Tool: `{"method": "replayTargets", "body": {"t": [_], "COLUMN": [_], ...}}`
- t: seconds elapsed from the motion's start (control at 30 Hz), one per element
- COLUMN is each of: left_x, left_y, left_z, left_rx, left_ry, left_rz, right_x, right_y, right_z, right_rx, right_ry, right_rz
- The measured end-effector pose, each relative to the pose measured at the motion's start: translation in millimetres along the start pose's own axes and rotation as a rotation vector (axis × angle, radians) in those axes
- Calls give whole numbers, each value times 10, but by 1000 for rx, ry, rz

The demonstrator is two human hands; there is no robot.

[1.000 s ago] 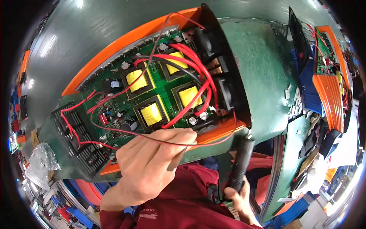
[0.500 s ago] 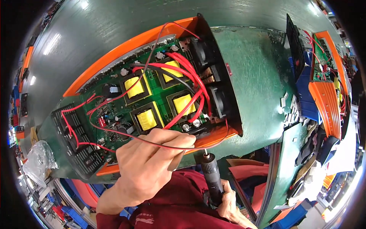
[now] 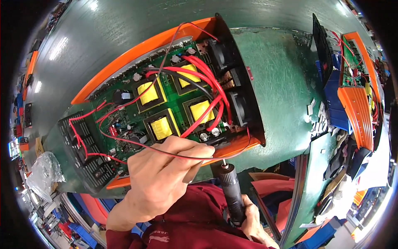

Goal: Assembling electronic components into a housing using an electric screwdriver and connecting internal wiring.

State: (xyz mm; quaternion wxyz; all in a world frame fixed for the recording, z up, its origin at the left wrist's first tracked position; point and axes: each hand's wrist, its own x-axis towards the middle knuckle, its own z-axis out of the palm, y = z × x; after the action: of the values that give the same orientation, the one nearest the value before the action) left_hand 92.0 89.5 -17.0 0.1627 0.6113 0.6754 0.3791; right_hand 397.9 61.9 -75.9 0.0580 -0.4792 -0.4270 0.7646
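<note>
An opened electronics case (image 3: 124, 62) with orange side walls lies on the green bench. Inside is a green circuit board (image 3: 179, 99) with yellow-wrapped transformers (image 3: 161, 128) and thick red cables (image 3: 215, 93). My left hand (image 3: 163, 178) is closed, fingertips pressed together at the near orange wall; what they grip is hidden. A thin red-and-black wire (image 3: 182, 157) crosses in front of its fingers. My right hand (image 3: 252, 220) is wrapped round the lower body of a black electric screwdriver (image 3: 232, 193). The bit points up to the outside of the near wall; its tip's contact is unclear.
Black fans (image 3: 239, 108) sit in the case's right end panel. A slotted black panel (image 3: 89, 153) with red wires is at the left end. Further right stands another orange case (image 3: 357, 112) beside blue bins. A clear plastic bag (image 3: 44, 172) lies at far left.
The screwdriver has risen slightly toward the near orange wall. My left hand keeps its grip at the wall, and the whole view has shifted a little.
</note>
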Motion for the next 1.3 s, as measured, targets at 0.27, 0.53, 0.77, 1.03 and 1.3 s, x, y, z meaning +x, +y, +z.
{"method": "replayTargets", "body": {"t": [0.27,0.53,0.77,1.03,1.3], "left_x": [34,57,93,67,24], "left_y": [17,-20,35,14,29], "left_z": [-9,-8,-26,-39,42], "left_rx": [39,18,9,25,147], "left_ry": [-26,-37,-45,-54,6], "left_rz": [27,56,1,41,138], "right_x": [42,48,53,80,79], "right_y": [-167,-142,-94,-251,-235], "right_z": [-34,-96,-126,-128,-190], "right_rx": [-64,57,111,7,4], "right_ry": [-25,-108,-138,-118,-107], "right_rz": [-15,-16,-61,4,38]}}
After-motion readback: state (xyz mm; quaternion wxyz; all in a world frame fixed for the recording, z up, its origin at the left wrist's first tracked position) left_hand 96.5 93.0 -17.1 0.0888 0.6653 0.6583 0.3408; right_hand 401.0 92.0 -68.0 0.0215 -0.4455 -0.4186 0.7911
